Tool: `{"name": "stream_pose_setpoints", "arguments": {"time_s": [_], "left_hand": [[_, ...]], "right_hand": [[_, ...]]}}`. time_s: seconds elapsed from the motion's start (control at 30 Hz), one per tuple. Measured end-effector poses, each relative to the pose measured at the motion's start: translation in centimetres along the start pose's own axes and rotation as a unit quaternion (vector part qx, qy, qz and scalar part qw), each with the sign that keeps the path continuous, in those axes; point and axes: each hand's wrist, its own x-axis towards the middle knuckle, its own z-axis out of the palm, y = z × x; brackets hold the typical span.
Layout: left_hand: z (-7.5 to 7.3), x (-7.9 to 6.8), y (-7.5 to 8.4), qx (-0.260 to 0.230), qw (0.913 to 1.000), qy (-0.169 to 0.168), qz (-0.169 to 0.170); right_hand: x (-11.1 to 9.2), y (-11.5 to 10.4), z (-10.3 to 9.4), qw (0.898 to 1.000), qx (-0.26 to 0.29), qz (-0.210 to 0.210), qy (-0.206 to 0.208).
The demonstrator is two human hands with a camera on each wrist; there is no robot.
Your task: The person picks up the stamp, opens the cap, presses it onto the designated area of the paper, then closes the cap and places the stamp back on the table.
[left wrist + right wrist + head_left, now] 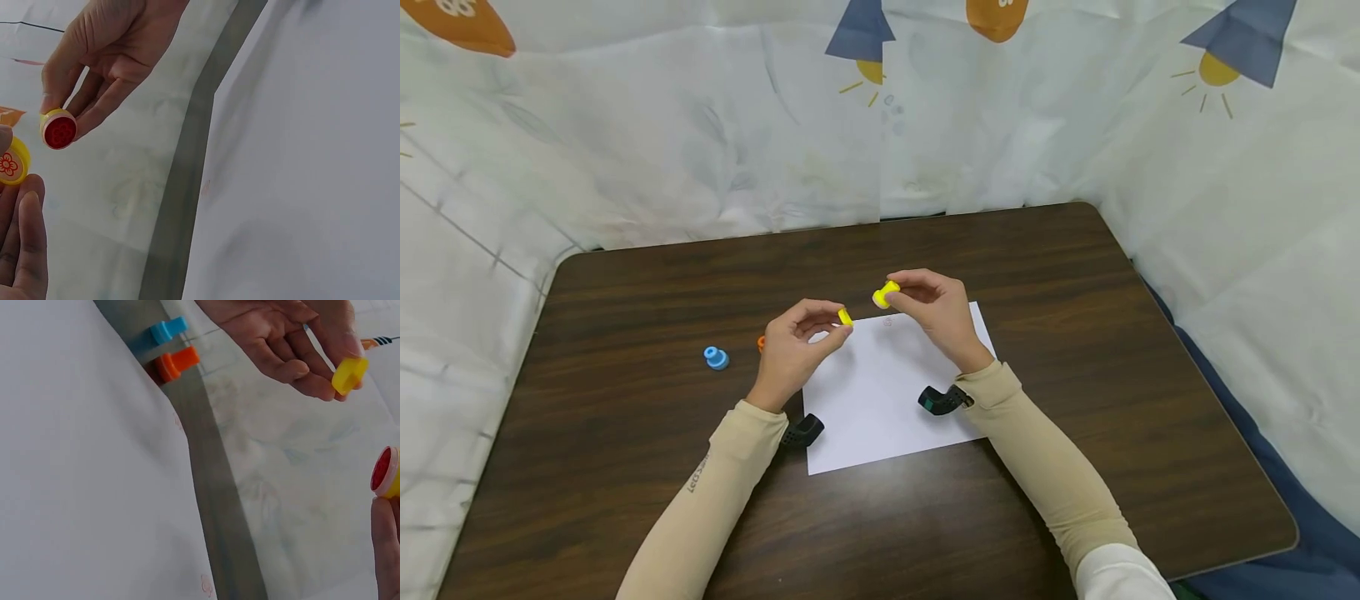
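Note:
Between thumb and fingers, my right hand (942, 312) pinches a yellow stamp (886, 294). In the left wrist view the stamp's round red face (60, 130) shows a flower pattern. My left hand (793, 350) pinches the small yellow cap (846, 317), which bears a red flower picture seen in the left wrist view. Stamp and cap are apart, both held above the far edge of a white sheet of paper (887, 383). Faint reddish prints (206, 585) mark the paper near its edge.
On the dark wooden table (625, 417), a blue stamp (717, 358) stands left of the left hand. An orange stamp (176, 364) stands beside it, mostly hidden behind that hand in the head view. White printed curtains (700, 125) hang behind and at both sides.

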Motion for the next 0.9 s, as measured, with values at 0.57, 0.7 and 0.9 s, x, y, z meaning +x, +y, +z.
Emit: {"name": "stream_pose_setpoints", "arguments": {"time_s": [0.57,0.7,0.9], "left_hand": [[-1.4,-0.6,-1.2,0.021,0.9998,-0.003,0.001],[-1.8,-0.5,-1.3,0.015,0.9999,0.003,0.006],[-2.3,-0.5,-1.5,0.011,0.9999,0.008,0.000]], "right_hand": [[-0.1,1.6,-1.7,0.997,-0.074,0.004,-0.021],[-0.1,2.0,-2.0,0.996,-0.086,0.012,-0.026],[-0.1,2.8,-1.9,0.994,-0.103,0.020,-0.028]]}}
